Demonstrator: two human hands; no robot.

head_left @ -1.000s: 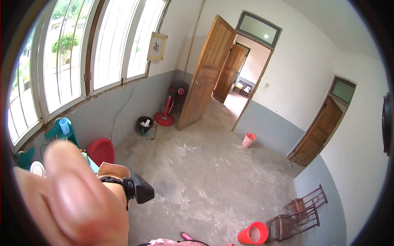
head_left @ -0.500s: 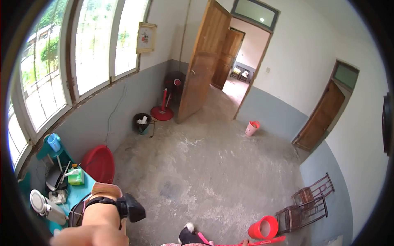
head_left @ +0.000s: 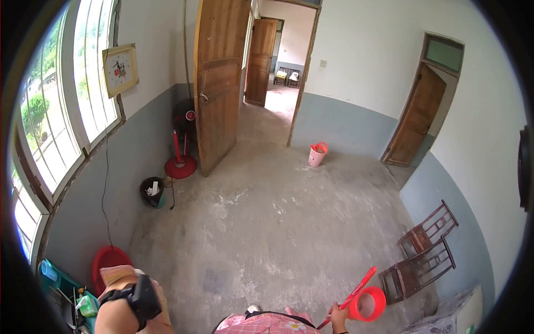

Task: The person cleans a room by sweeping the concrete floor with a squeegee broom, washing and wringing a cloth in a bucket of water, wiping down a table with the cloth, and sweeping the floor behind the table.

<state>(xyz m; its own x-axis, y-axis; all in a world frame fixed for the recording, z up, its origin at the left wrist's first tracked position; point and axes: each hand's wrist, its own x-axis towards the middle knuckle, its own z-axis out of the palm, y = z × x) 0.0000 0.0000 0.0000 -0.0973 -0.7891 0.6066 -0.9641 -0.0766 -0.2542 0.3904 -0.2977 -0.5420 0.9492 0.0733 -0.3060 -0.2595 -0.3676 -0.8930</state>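
My right hand [head_left: 338,316] is wrapped round a red pole [head_left: 359,286], whose upper end points up and away to the right. What is at the lower end of the pole is cut off by my pink checked clothing and the frame edge. Just right of that hand stands a red bucket [head_left: 379,303], with greyish contents that I cannot make out. My left forearm [head_left: 115,316] is raised close to the camera at the lower left, with a black strapped device [head_left: 146,300] on it. The left hand itself lies beyond the bottom edge.
Two dark wooden chairs [head_left: 409,278] stand along the right wall. A red basin [head_left: 108,259] and a teal table [head_left: 53,281] with a tissue pack are at the left. Farther off are a black-lined bin [head_left: 151,192], a red fan [head_left: 181,166], a pink bucket [head_left: 317,156] and an open door [head_left: 219,89].
The view has shifted, with the scene sliding left. The red pole has swung from nearly level to steeply slanted in my right hand. My blurred left hand has dropped out of the frame.
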